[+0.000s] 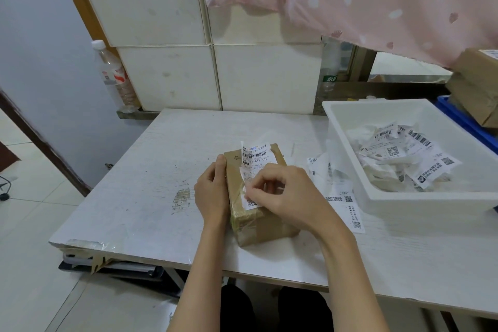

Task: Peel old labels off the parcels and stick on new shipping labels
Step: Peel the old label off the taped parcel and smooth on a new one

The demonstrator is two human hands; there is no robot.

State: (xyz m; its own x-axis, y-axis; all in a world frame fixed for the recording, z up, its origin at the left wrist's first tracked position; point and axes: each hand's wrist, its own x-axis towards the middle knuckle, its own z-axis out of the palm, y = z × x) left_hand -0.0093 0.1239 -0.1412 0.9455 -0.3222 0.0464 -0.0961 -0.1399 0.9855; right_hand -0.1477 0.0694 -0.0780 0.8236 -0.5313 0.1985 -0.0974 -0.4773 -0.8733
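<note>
A brown taped cardboard parcel (256, 221) lies in the middle of the white table (134, 197). A white shipping label (256, 158) with a barcode is on its top, its far left corner curling up. My left hand (211, 191) grips the parcel's left side, fingers over the top edge. My right hand (285, 194) is over the label's near part, thumb and fingers pinching the label's edge. The near part of the label is partly hidden by my right hand.
A white foam box (350, 148) at the right holds several crumpled peeled labels (404, 153). Loose label sheets (334, 178) lie between it and the parcel. More brown parcels (477, 86) sit on a blue crate at far right. A plastic bottle (116, 75) stands at back left.
</note>
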